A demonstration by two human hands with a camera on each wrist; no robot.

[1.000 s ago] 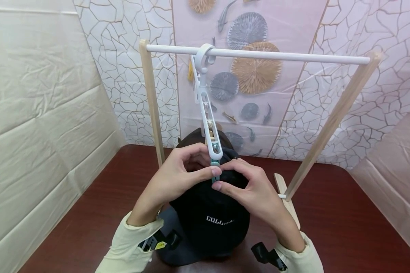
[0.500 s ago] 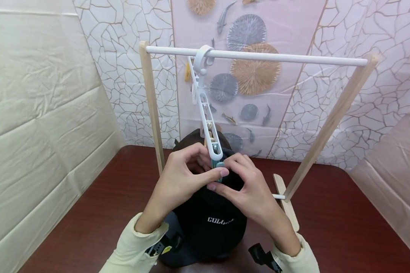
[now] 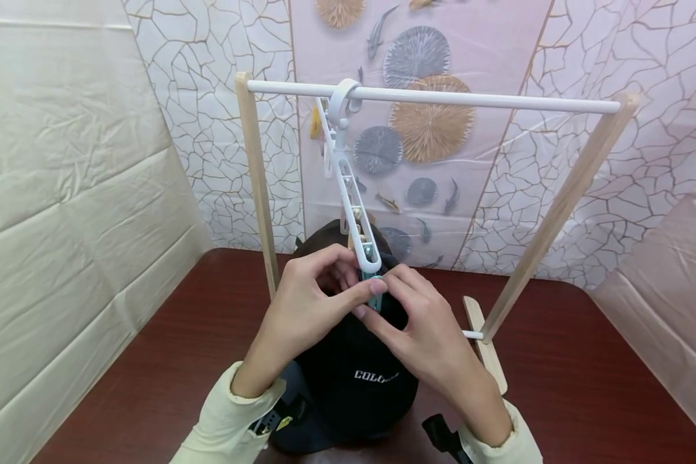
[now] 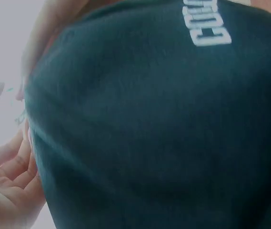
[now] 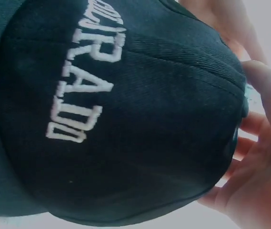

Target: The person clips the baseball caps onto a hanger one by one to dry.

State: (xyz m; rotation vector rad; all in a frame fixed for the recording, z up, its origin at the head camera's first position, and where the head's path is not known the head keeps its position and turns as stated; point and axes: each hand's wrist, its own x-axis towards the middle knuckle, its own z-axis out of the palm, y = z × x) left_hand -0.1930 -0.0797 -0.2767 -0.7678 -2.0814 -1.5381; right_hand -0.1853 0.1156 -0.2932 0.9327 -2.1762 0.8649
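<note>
A white clip hanger (image 3: 348, 193) hangs by its hook from a white rail, its near end pointing at me. At that end sits a teal clothespin (image 3: 376, 301), mostly covered by fingers. My left hand (image 3: 310, 309) pinches the clothespin, thumb across its front and fingers curled behind. My right hand (image 3: 420, 322) meets it from the right, index finger and thumb curled about the clothespin. Directly below is a black cap (image 3: 359, 399) with white COLORADO lettering, seen closely in the right wrist view. The curled fingers (image 5: 242, 143) reach behind its crown; their exact grip there is hidden.
The white rail (image 3: 470, 98) spans a wooden stand whose right post (image 3: 557, 219) leans down to a foot. Behind the black cap shows a dark brown cap (image 3: 325, 237). A yellow clip (image 3: 315, 122) hangs at the hanger's far end. The dark red table (image 3: 586, 374) lies beneath.
The clothespin has shifted slightly right, with my left thumb moving along. My right thumb has slid slightly left beneath it. The hanger's far end has swung a little left.
</note>
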